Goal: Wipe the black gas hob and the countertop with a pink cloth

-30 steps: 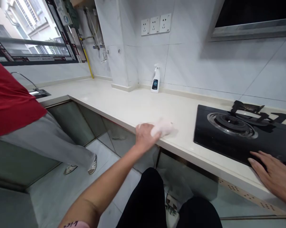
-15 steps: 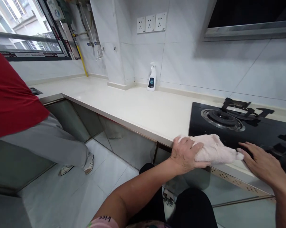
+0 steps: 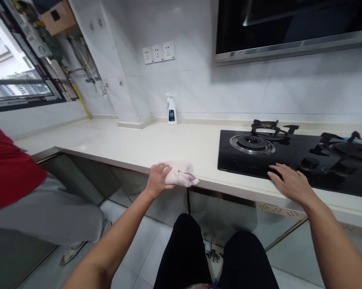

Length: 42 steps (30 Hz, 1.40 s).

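My left hand (image 3: 159, 180) is wrapped round a folded pale pink cloth (image 3: 180, 173) and presses it on the front edge of the cream countertop (image 3: 132, 145). Part of the cloth hangs over that edge. My right hand (image 3: 290, 182) rests with fingers spread and nothing in them at the front rim of the black gas hob (image 3: 243, 163), close to a control knob (image 3: 309, 163). The burner (image 3: 252, 143) on the hob's left side has its pan support (image 3: 272, 130) lifted off and set behind it.
A white spray bottle (image 3: 171, 110) stands against the wall under several sockets (image 3: 158, 52). A range hood (image 3: 289, 44) juts out above the hob. At the left, a person in a red top (image 3: 12, 172) stands by the counter. Cabinet doors (image 3: 223, 212) run below.
My left hand has slid the cloth leftward along the counter edge, away from the hob. My right hand stays at the hob's front. The view has turned to the right.
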Each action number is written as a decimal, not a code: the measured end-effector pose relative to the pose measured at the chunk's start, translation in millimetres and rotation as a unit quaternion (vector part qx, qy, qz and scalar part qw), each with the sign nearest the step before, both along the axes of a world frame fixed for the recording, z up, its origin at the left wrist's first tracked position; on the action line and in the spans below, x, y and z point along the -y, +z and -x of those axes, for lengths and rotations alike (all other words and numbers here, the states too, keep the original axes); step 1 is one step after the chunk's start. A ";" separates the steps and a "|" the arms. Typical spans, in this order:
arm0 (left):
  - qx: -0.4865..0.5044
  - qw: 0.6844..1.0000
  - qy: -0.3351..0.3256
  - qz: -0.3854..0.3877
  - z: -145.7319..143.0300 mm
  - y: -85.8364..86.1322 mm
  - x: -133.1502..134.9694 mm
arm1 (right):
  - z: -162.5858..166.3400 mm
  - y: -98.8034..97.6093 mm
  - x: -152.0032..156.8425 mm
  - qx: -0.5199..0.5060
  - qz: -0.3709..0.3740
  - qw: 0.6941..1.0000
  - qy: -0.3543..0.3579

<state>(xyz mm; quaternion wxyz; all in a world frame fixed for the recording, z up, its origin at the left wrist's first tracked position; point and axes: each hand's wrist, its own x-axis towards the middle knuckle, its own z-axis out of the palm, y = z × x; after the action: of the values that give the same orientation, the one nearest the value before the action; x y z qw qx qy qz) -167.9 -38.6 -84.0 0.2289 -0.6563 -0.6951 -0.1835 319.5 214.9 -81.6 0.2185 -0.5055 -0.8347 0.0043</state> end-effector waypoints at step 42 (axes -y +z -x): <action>0.068 0.923 -0.376 0.039 -220.7 46.5 -108.7 | 1.5 13.7 101.7 0.107 -0.164 0.957 0.212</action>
<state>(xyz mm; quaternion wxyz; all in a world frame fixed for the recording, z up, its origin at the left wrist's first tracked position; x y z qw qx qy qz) 52.8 70.1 -37.5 0.0696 -0.8636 -0.4177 -0.2736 318.0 113.2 -67.9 0.2022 -0.2716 -0.9304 -0.1406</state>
